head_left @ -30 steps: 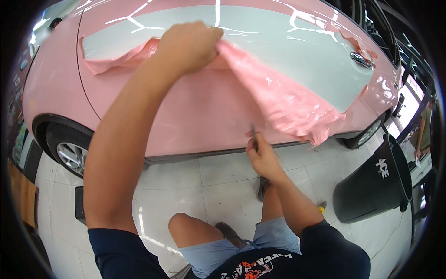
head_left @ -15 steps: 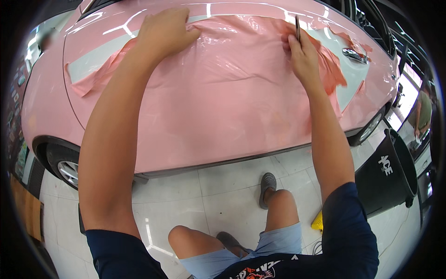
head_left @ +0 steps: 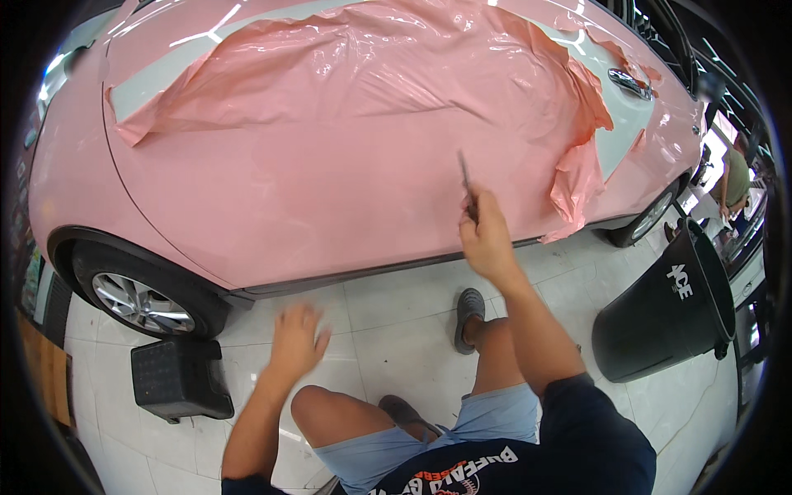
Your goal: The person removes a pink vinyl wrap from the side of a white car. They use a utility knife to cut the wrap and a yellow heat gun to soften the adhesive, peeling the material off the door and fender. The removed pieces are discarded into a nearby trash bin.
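At the left edge of the frame I see a wooden panel [head_left: 48, 363], then the car's front wheel [head_left: 142, 301]. A black step stool [head_left: 169, 375] sits on the floor [head_left: 396, 355] just below that wheel, taking up the ground left of the left hand [head_left: 297, 340]. That hand is blurred, fingers spread wide, over the floor at lower centre-left. Across the top, the loosened pink film [head_left: 396, 70] hangs wrinkled over the door, pale surface [head_left: 619, 148] showing around its torn edge. Right of centre, the right hand [head_left: 488, 239] is closed around a slim dark tool [head_left: 465, 173], its tip upward in front of the pink door. At upper right I make out a chrome door handle [head_left: 631, 83]; below it, a large black bin [head_left: 652, 330] occupies the floor. Another person [head_left: 733, 177] stands at the far right.
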Demonstrator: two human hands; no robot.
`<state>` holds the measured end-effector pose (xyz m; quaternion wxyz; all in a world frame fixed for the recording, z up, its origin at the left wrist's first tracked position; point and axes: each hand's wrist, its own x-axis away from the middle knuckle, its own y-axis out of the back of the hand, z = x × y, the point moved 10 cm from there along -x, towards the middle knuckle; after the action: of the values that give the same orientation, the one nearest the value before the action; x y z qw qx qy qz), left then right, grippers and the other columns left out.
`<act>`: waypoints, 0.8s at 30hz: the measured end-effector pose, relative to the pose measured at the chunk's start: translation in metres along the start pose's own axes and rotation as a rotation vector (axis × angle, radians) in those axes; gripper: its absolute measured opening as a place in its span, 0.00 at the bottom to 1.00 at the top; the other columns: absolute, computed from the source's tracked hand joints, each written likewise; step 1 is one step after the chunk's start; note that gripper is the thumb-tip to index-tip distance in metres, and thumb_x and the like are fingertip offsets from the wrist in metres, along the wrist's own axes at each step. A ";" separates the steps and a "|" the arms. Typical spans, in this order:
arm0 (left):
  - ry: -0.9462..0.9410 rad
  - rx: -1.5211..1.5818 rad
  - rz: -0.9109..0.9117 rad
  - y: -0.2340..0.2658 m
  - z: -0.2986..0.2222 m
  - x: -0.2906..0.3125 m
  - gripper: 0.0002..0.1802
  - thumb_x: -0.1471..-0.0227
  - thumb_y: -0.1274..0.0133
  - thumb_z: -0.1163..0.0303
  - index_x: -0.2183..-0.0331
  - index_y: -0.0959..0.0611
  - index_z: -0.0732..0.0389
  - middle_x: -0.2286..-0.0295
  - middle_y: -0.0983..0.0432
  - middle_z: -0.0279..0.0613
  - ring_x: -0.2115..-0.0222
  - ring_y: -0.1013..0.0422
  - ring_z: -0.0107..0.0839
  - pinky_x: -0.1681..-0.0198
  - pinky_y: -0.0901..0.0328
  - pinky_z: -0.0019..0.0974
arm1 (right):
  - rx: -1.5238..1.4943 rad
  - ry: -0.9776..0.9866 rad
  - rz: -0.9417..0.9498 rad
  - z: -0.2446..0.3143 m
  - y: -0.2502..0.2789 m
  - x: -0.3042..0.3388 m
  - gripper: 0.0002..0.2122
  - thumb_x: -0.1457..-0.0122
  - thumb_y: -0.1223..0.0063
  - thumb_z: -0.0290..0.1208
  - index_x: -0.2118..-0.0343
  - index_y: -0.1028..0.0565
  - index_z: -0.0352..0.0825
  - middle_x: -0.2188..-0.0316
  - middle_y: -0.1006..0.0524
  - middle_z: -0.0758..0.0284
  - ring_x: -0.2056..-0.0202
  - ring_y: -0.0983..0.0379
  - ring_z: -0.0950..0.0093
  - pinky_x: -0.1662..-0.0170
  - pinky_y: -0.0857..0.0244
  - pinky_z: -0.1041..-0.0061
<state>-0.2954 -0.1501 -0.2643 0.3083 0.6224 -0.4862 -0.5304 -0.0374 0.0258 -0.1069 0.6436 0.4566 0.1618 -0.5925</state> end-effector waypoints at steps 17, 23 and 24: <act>0.538 0.287 -0.038 -0.083 0.041 0.164 0.17 0.49 0.48 0.60 0.61 0.18 0.61 0.59 0.24 0.49 0.56 0.30 0.48 0.51 0.36 0.46 | -0.226 -0.259 -0.323 -0.029 -0.021 -0.015 0.12 0.34 0.56 0.35 0.67 0.28 0.30 0.86 0.35 0.72 0.82 0.40 0.83 0.78 0.42 0.77; 0.542 0.308 -0.047 -0.084 0.043 0.166 0.17 0.48 0.48 0.61 0.62 0.18 0.63 0.59 0.24 0.50 0.56 0.30 0.49 0.50 0.36 0.46 | -0.184 -0.140 -0.334 -0.030 -0.024 -0.015 0.09 0.36 0.55 0.29 0.61 0.28 0.29 0.84 0.28 0.65 0.82 0.31 0.74 0.75 0.35 0.73; 0.544 0.315 -0.042 -0.083 0.042 0.165 0.17 0.48 0.48 0.61 0.62 0.18 0.63 0.59 0.24 0.50 0.56 0.30 0.49 0.50 0.37 0.46 | -0.138 -0.062 -0.350 -0.019 -0.024 -0.014 0.09 0.36 0.55 0.28 0.60 0.28 0.29 0.83 0.27 0.64 0.81 0.29 0.72 0.74 0.34 0.73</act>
<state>-0.3180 -0.2706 -0.4093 0.3157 0.7915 -0.4490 -0.2687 -0.0564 0.0518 -0.1158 0.5651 0.3577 0.2593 -0.6967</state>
